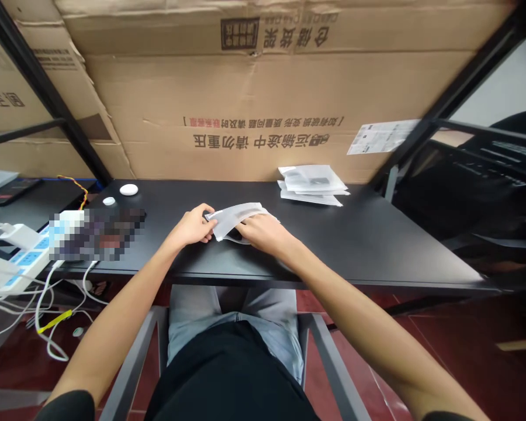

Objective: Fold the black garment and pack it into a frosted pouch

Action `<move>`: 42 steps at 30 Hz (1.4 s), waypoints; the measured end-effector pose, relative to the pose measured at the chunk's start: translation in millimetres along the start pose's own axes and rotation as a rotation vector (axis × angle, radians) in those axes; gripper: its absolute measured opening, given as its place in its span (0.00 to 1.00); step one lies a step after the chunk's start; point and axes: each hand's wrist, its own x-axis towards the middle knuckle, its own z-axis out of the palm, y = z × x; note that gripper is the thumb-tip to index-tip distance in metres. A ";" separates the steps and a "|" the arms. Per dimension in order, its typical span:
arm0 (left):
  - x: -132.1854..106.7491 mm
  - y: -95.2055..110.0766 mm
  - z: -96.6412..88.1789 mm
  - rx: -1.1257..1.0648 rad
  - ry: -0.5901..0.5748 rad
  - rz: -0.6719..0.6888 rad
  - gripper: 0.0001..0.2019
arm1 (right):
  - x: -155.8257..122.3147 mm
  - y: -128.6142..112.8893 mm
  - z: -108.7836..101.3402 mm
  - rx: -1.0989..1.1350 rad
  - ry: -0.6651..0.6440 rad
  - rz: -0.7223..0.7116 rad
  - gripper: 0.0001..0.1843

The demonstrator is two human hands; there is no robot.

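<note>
In front of me, a frosted white zip bag point(239, 218) is held just above the black desk, its mouth spread. My left hand point(193, 225) is closed on the bag's left edge, thumb and fingers pinching the plastic. My right hand point(263, 231) reaches into the bag's mouth, and the plastic covers part of its curled fingers. A small dark thing point(235, 234) shows at those fingertips; its kind I cannot make out.
Several similar frosted bags point(313, 184) lie stacked at the back right of the desk point(355, 245), against a cardboard sheet point(263, 88). White round objects point(128, 189) sit at the back left. A power strip point(35, 257) with cables stands at the left, beside a blurred-out patch.
</note>
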 end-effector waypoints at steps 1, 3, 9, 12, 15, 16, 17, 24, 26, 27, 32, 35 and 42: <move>5.3 -4.5 0.4 -0.107 -0.049 0.008 0.18 | -0.3 1.5 -0.7 0.002 0.018 -0.008 0.26; 14.0 -10.7 0.6 -0.234 -0.067 0.030 0.19 | -4.4 5.3 -2.8 0.066 0.084 -0.029 0.26; 28.9 -22.0 -21.1 0.165 0.053 0.161 0.14 | -44.2 9.1 -12.8 0.444 0.351 -0.231 0.29; 33.3 -32.8 -41.4 0.475 0.168 0.121 0.18 | -70.6 4.1 -19.2 0.583 0.384 -0.325 0.29; 35.5 -37.9 -56.0 0.713 0.314 0.033 0.19 | -92.9 7.7 -19.2 0.604 0.389 -0.283 0.28; 35.7 -36.2 -56.9 0.760 0.364 0.034 0.19 | -98.3 11.9 -17.0 0.580 0.399 -0.247 0.28; 35.6 -32.5 -54.8 0.785 0.401 0.056 0.20 | -102.5 17.0 -13.8 0.543 0.410 -0.202 0.29; 35.3 1.5 17.2 0.637 0.061 -0.021 0.37 | -105.4 40.3 13.6 0.346 0.350 0.113 0.34; 42.5 -2.3 26.2 0.613 0.007 -0.100 0.40 | -105.4 38.3 16.1 0.404 0.342 0.134 0.34; 47.9 -6.6 25.2 0.611 -0.004 -0.114 0.40 | -105.8 36.2 16.0 0.446 0.333 0.141 0.32; 83.4 -32.2 -12.4 0.648 -0.045 -0.108 0.44 | -102.2 18.5 9.8 0.581 0.267 0.235 0.17; 101.3 -42.4 -34.8 0.664 -0.050 -0.092 0.45 | -93.4 8.8 10.5 0.569 0.273 0.278 0.14; 108.6 -32.1 -46.7 0.679 0.108 0.009 0.40 | -76.9 2.3 21.5 0.614 0.306 0.206 0.17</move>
